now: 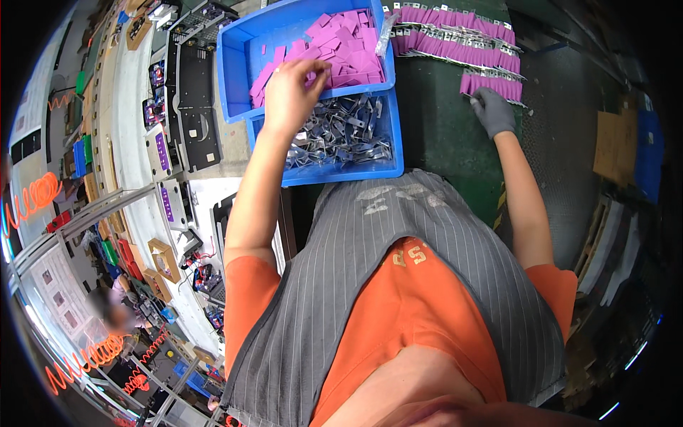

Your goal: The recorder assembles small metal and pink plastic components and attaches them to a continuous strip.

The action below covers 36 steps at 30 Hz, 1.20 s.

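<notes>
My bare left hand (290,96) hangs over the near edge of a blue bin (233,67) filled with flat purple pieces (343,44). Its fingers are bent toward the thumb; anything pinched there is too small to make out. Nearer to me, a second blue bin (399,146) holds a heap of bent metal brackets (348,127). On the dark green surface, my right hand (495,115), in a grey glove, touches the near side of a short row of purple pieces with metal ends (492,84). Its fingers are drawn together, and their grip is partly hidden.
Longer rows of similar purple-and-metal pieces (455,43) lie beyond. A clear plastic bag (386,34) hangs on the far bin's right rim. Leftward are a black metal frame (197,107) and a long workbench with a person (117,306). A cardboard box (615,146) stands at right.
</notes>
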Motion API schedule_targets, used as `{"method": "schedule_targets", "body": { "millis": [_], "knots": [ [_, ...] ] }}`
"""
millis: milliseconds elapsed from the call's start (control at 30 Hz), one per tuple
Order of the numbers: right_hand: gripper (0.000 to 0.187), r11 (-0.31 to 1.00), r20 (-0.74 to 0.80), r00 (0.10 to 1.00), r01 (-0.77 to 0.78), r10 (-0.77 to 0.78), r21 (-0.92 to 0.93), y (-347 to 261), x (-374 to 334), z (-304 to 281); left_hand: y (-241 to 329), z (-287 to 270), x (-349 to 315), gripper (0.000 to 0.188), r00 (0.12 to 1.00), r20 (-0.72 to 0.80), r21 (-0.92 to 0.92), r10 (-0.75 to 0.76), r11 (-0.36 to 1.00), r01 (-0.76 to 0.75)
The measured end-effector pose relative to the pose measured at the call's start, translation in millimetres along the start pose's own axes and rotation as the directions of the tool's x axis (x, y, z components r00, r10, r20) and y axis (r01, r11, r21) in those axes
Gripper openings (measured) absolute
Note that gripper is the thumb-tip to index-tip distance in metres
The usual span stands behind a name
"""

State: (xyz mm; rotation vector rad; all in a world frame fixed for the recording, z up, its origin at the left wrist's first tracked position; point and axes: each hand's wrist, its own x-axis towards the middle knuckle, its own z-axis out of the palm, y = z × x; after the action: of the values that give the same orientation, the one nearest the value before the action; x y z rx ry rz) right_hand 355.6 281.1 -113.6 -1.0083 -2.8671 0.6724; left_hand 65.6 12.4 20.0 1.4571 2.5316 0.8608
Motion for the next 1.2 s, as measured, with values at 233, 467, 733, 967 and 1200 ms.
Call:
{"method": "schedule_targets", "body": {
  "millis": [233,467,733,967,1200],
  "knots": [
    [0.02,0.967,-0.091,0.963,-0.254,0.253,-0.002,-10.2,2.7,7.4,16.8,24.6,44.4,0.031,0.925,0.318,0.142,-0.206,0.975,0.168],
    [0.019,0.766,-0.084,0.803,0.59,-0.59,0.257,-150.1,-11.8,-35.1,5.7,40.3,55.2,0.037,0.842,0.514,0.234,-0.161,0.971,0.043],
    [0.028,0.803,0.613,0.716,0.556,-0.332,-0.215,-254.0,-13.8,67.8,-25.6,28.4,46.8,0.029,0.894,0.423,-0.119,-0.15,0.968,0.219],
    [0.026,0.799,0.735,0.599,0.587,-0.319,-0.132,-261.4,-9.6,88.8,-21.1,21.7,37.0,0.024,0.903,0.421,-0.107,-0.083,0.984,0.14],
    [0.022,0.919,0.529,0.772,0.391,-0.351,0.039,-256.4,-17.5,36.1,-25.3,-5.7,31.7,0.022,0.929,0.25,-0.637,-0.273,0.676,0.37]
  ]
}}
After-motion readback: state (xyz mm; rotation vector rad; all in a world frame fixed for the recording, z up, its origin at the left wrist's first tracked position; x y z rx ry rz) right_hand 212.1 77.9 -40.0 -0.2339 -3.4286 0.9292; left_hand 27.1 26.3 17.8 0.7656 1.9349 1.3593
